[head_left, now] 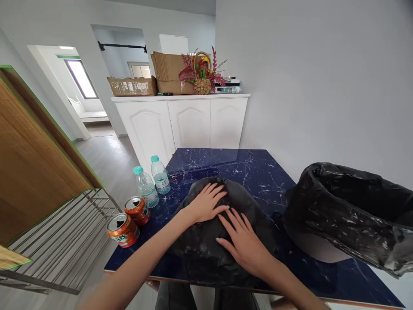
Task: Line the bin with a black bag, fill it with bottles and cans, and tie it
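Note:
A black plastic bag lies bunched on the dark blue marbled table, near its front edge. My left hand rests flat on the upper part of the bag, fingers spread. Just right of it and lower, my right hand also presses on the bag with its fingers apart. The fingertips of my right hand come close to my left thumb. What lies under or inside the bag is hidden.
Two orange cans and two clear bottles with teal caps stand at the table's left edge. A bin lined with a black bag is at the right. Behind stands a white cabinet; a metal rack is at the left.

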`<state>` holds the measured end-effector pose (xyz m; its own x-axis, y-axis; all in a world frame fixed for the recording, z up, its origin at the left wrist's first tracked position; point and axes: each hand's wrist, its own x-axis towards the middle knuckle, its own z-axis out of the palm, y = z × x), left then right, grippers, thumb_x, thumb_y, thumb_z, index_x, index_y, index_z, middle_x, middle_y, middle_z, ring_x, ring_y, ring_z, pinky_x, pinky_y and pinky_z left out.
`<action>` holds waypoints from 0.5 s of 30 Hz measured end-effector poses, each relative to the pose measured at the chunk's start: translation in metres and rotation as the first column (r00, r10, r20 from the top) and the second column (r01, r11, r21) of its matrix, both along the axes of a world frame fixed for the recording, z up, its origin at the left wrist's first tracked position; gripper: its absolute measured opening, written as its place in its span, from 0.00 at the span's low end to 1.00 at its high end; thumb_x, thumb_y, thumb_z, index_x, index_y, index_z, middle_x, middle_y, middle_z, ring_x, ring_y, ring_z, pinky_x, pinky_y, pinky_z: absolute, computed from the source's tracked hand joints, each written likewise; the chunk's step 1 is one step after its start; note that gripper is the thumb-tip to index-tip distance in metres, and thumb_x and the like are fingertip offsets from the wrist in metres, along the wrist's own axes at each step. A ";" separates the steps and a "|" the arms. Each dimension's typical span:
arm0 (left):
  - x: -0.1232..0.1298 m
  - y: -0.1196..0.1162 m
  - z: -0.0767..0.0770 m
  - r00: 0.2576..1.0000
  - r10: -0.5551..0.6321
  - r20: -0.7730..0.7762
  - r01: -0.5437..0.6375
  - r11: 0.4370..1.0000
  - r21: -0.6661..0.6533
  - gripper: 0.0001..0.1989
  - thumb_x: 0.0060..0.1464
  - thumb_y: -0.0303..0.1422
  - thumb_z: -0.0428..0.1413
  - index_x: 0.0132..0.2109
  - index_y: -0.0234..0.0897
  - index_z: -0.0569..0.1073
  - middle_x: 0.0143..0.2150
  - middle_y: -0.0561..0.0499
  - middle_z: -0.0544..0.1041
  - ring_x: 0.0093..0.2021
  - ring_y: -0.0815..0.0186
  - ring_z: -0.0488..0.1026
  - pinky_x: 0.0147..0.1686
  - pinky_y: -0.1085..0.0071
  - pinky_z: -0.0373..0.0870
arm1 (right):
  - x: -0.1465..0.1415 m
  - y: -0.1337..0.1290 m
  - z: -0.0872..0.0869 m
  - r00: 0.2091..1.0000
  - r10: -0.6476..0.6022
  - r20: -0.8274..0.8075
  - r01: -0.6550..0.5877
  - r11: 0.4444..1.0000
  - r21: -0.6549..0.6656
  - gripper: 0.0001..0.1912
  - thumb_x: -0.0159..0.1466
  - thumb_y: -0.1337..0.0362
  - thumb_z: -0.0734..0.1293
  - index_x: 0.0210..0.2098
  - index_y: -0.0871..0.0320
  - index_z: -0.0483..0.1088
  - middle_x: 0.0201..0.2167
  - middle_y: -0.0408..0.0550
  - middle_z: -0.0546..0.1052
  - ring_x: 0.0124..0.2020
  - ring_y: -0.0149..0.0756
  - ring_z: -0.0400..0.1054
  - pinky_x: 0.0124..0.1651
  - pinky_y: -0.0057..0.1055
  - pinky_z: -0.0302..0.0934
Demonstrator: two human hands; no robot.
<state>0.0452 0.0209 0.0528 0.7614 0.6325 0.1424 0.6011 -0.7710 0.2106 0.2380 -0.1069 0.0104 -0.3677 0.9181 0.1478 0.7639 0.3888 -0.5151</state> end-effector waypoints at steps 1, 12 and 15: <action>0.004 0.004 -0.013 0.998 0.008 -0.064 -0.010 1.000 -0.025 0.34 0.73 0.55 0.43 0.74 0.39 0.65 0.78 0.42 0.61 0.80 0.49 0.50 0.76 0.49 0.47 | 0.001 0.005 -0.012 1.000 0.014 0.024 -0.013 0.999 -0.045 0.36 0.76 0.41 0.58 0.78 0.45 0.53 0.80 0.48 0.49 0.80 0.58 0.40 0.77 0.67 0.41; -0.012 -0.013 -0.019 0.966 0.234 -0.110 -0.223 0.969 0.107 0.30 0.74 0.50 0.42 0.51 0.32 0.81 0.50 0.32 0.80 0.55 0.43 0.76 0.57 0.47 0.69 | 0.028 -0.002 -0.013 0.995 -0.045 -0.092 0.043 0.999 -0.020 0.25 0.78 0.56 0.57 0.71 0.48 0.66 0.76 0.49 0.63 0.77 0.50 0.53 0.76 0.54 0.55; -0.025 0.002 -0.017 0.993 0.086 -0.087 -0.074 0.988 0.137 0.25 0.75 0.47 0.44 0.59 0.37 0.78 0.63 0.37 0.76 0.66 0.46 0.69 0.67 0.49 0.63 | -0.006 -0.026 -0.006 0.974 0.223 -0.040 -0.223 0.975 0.012 0.37 0.73 0.52 0.68 0.77 0.45 0.55 0.79 0.47 0.56 0.79 0.56 0.48 0.76 0.58 0.53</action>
<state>0.0206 0.0224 0.0356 0.7230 0.6717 0.1612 0.6738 -0.7372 0.0501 0.2322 -0.1326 0.0041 -0.5562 0.8127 0.1735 0.6359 0.5507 -0.5407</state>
